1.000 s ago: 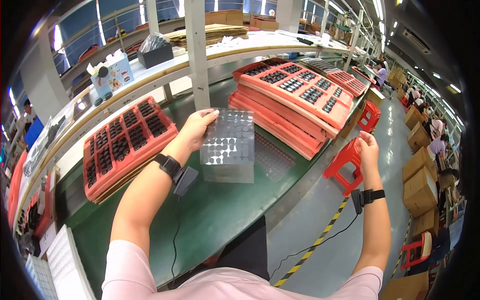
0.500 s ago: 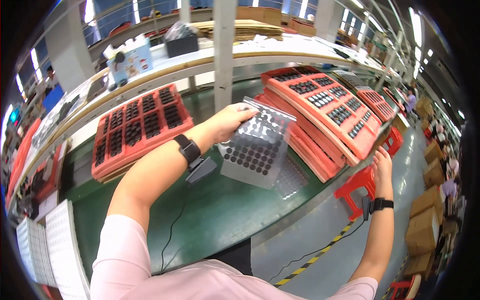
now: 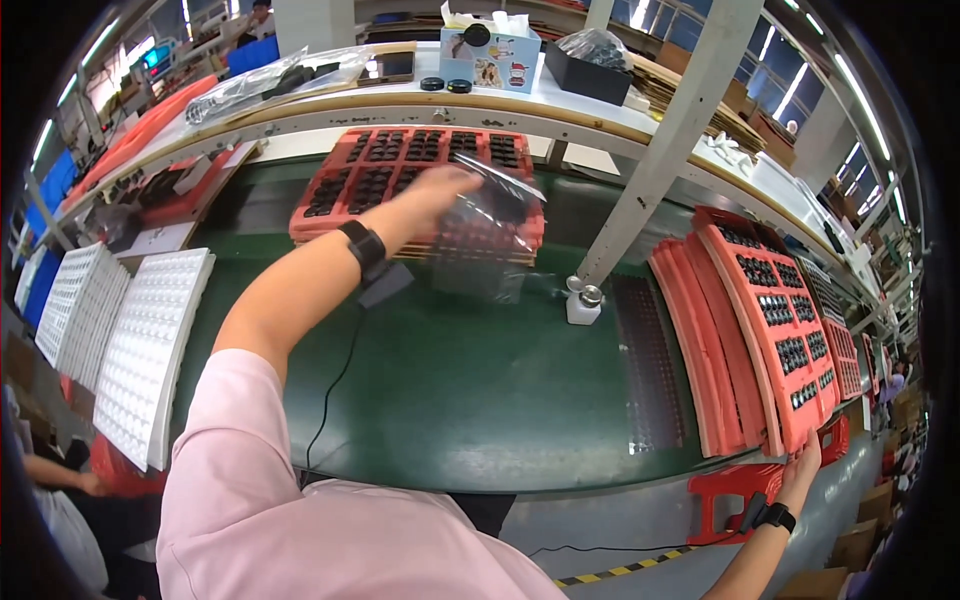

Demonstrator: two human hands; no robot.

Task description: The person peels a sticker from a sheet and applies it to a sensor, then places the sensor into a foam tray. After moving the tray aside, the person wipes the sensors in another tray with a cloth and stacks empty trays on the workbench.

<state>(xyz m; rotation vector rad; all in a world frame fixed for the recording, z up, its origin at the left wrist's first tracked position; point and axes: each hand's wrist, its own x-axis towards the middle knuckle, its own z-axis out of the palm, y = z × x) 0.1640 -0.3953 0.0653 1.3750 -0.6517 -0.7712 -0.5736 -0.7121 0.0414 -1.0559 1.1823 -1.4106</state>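
Observation:
My left hand point(image 3: 445, 192) is closed on the top edge of a clear plastic sheet point(image 3: 485, 245), smeared by motion. The sheet hangs in front of a red tray point(image 3: 325, 222) whose pockets hold rows of small black round parts. Off to the right, my right hand point(image 3: 803, 462) has its fingers stretched up against the near corner of another red tray point(image 3: 760, 345). That tray lies tilted on a stack of red trays point(image 3: 690, 345) and carries black parts too.
On the green bench point(image 3: 450, 400) stand a small white bottle point(image 3: 583, 304) and a dotted clear sheet point(image 3: 650, 365). White trays point(image 3: 150, 350) lean at the left. A post point(image 3: 670, 145) rises behind the bottle. Red stools point(image 3: 735, 495) are below the right edge.
The view has turned left. My left hand has carried the sheet from beside the right-hand tray stack to the left tray. My right hand has come to the right tray's near corner.

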